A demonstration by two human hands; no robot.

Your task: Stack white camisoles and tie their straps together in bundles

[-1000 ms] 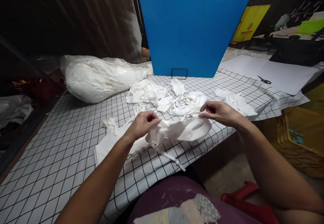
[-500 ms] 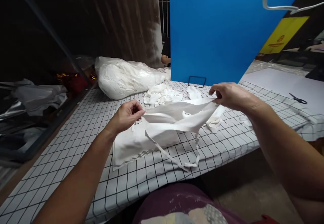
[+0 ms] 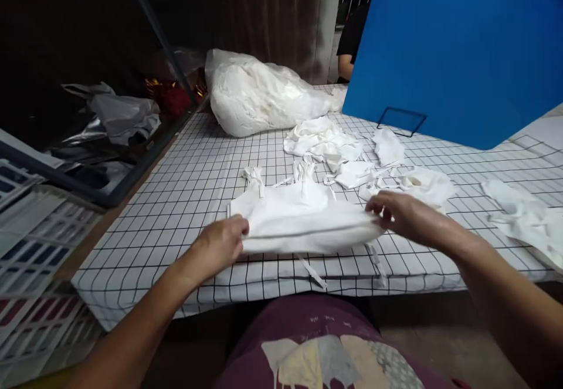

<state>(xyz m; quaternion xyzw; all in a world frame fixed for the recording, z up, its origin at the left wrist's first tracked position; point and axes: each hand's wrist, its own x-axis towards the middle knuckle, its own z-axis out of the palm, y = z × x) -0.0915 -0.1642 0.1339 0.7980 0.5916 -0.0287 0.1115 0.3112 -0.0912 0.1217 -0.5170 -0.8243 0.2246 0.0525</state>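
My left hand (image 3: 222,241) pinches the left end of a white cloth piece with thin straps (image 3: 314,241). At its right end the fingers of my right hand (image 3: 402,214) are closed on the same cloth, partly blurred. The cloth is stretched between both hands near the table's front edge, with a strap (image 3: 313,274) dangling below it. Just behind it lie more flat white cloth pieces (image 3: 285,201) with gathered straps on their far side. I cannot tell exactly where the held piece ends and these begin.
Crumpled white cloths (image 3: 325,141) lie mid-table, and more white cloth (image 3: 536,222) is at the right. A stuffed plastic bag (image 3: 264,95) stands behind. A blue board (image 3: 457,54) leans at the back right. Part of another person's arm (image 3: 346,67) shows beside it.
Both hands have lowered the cloth toward the table's front edge, and it now hangs flatter between them. The view has turned left, showing more cloths at right.
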